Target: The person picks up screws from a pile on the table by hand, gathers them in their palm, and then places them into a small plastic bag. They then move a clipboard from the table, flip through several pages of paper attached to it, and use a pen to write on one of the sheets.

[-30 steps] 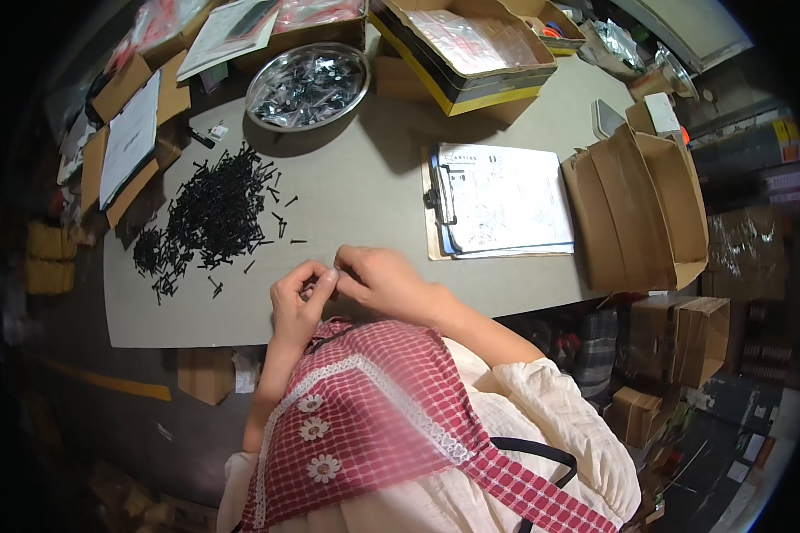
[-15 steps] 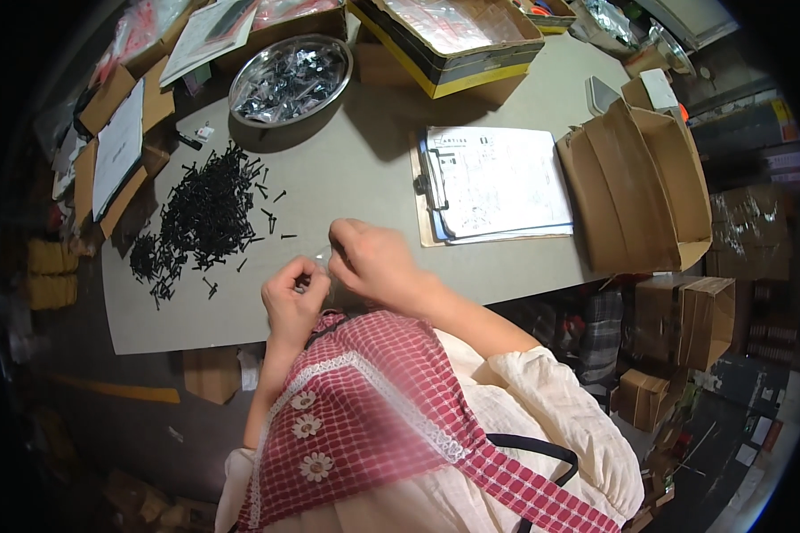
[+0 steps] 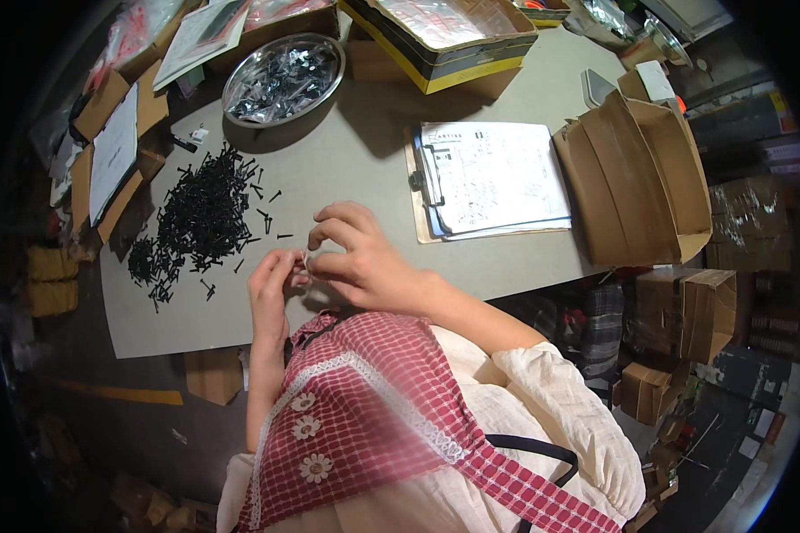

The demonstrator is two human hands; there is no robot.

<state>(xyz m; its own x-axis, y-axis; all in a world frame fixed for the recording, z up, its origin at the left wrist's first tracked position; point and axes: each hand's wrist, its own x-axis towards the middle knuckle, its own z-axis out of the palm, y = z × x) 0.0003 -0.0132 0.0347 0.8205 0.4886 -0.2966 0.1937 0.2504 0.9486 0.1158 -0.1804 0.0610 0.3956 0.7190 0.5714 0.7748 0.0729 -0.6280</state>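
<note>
Close to the table's near edge, my left hand (image 3: 274,286) and my right hand (image 3: 369,264) meet fingertip to fingertip. Pinched between them is a small clear, whitish piece of plastic (image 3: 306,260), perhaps a little bag; fingers hide most of it. My left fingers are curled against the thumb. On my right hand the thumb and a finger close at the plastic while the upper fingers arch away from it. To the left of my hands lies a large pile of black screws (image 3: 200,209), with a few loose ones at its right side.
A metal bowl (image 3: 333,93) of small clear packets stands behind the screws. Farther back is a black-and-yellow box (image 3: 436,75) of plastic bags. A clipboard with papers (image 3: 498,178) lies right of my hands, beside an open cardboard box (image 3: 609,182). Another open carton (image 3: 151,111) sits far left.
My right hand has shifted slightly left and its fingers have opened into an arch. The left hand has moved a little left and turned, its fingertips now against the right hand's.
</note>
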